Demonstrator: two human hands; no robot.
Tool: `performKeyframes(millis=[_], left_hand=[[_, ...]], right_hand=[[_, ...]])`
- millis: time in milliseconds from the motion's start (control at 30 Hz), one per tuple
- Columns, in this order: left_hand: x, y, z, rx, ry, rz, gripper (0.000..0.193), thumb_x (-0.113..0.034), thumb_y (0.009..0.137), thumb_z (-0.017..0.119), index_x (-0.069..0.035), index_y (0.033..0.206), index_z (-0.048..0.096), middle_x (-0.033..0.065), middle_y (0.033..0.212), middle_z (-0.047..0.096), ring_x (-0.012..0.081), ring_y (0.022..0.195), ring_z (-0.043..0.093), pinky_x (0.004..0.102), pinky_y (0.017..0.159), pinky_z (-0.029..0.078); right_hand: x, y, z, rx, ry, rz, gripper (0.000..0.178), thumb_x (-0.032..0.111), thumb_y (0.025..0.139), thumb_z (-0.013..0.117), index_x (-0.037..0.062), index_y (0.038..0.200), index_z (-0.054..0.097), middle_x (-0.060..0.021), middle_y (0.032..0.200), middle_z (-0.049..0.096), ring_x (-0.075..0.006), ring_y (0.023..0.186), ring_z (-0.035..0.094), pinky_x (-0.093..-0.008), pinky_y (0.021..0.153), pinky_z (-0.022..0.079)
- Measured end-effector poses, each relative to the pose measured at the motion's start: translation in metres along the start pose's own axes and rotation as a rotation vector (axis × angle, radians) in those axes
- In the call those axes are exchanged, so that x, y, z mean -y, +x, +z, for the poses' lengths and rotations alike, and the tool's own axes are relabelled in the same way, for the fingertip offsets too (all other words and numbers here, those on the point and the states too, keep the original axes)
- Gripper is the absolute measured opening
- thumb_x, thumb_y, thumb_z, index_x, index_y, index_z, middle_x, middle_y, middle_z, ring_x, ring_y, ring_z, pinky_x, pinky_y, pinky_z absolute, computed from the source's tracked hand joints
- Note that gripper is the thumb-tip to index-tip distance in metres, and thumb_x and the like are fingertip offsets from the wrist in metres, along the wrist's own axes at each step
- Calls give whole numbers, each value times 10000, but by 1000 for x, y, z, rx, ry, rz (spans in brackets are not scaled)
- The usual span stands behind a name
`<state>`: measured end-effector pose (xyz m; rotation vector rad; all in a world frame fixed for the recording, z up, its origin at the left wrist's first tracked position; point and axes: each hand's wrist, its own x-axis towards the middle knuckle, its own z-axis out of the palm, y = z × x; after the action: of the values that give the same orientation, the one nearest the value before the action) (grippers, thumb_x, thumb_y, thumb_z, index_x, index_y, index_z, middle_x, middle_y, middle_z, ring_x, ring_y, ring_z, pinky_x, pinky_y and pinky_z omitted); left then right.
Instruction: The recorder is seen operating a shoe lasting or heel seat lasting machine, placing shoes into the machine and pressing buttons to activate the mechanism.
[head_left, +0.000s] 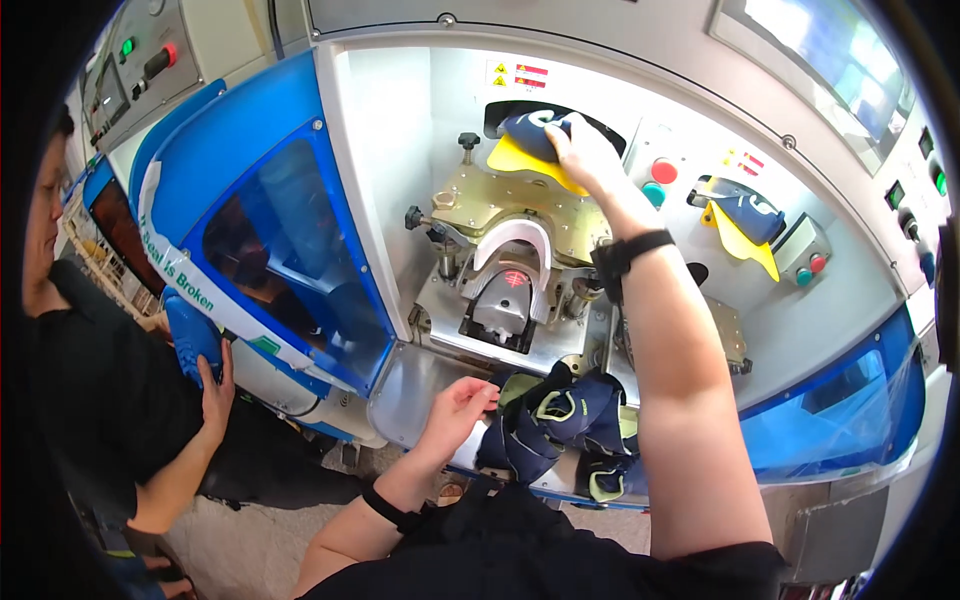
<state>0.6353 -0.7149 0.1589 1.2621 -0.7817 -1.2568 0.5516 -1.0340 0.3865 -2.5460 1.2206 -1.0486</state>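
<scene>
Right hand [582,152] up high, grip looks clamped on right end of navy upper [530,135] at slot [493,120], far fingers hidden. Upper lies just left of grip, long axis sloping down rightward, mould [500,303] below. Left hand [460,414] farther, half-curled beside navy pile [570,415]; can't tell if fingertips pinch.

Green lettering [192,287] on white tape [234,320]; seemingly warning labels [530,77] on white wall [450,80].
</scene>
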Motion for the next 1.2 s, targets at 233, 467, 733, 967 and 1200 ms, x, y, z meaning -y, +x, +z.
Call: performKeyframes(millis=[233, 467, 733, 967, 1200], left_hand=[[-28, 10, -33, 276, -451, -67, 392, -393, 1037, 444, -80, 1249, 549, 92, 1155, 635, 185, 1012, 644, 329, 845, 530], [9, 31, -39, 330, -818, -225, 419, -378, 1036, 426, -84, 1328, 486, 79, 1247, 601, 198, 1098, 612, 373, 947, 515], [4, 65, -32, 260, -898, -230, 413, -376, 1044, 405, -92, 1329, 499, 66, 1275, 595, 204, 1140, 598, 382, 966, 499], [8, 64, -35, 211, -794, -308, 407, -411, 1034, 432, -123, 1309, 515, 26, 1224, 599, 159, 1097, 591, 354, 950, 488], [-1, 68, -34, 175, -751, -331, 387, -445, 1014, 467, -137, 1231, 557, -8, 1074, 620, 128, 978, 606, 323, 855, 509]], right_hand=[[100, -228, 41, -171, -109, -161, 319, 183, 767, 745, 59, 993, 557, -118, 852, 606, -315, 724, 626, -414, 592, 492], [109, -309, 80, -28, 76, 77, 209, 161, 825, 724, 82, 987, 618, -81, 857, 618, -290, 700, 644, -361, 576, 502], [110, -250, 91, -105, -125, 3, 575, 321, 783, 759, 109, 1284, 575, -190, 1420, 444, -418, 1262, 452, -467, 1045, 403], [97, -257, 123, -64, -72, 127, 422, 253, 848, 695, 84, 1222, 595, -200, 1256, 579, -451, 1186, 507, -487, 1074, 384], [98, -251, 126, -78, -76, 155, 400, 232, 841, 695, 78, 1197, 598, -204, 1250, 576, -439, 1165, 521, -488, 1067, 389]])
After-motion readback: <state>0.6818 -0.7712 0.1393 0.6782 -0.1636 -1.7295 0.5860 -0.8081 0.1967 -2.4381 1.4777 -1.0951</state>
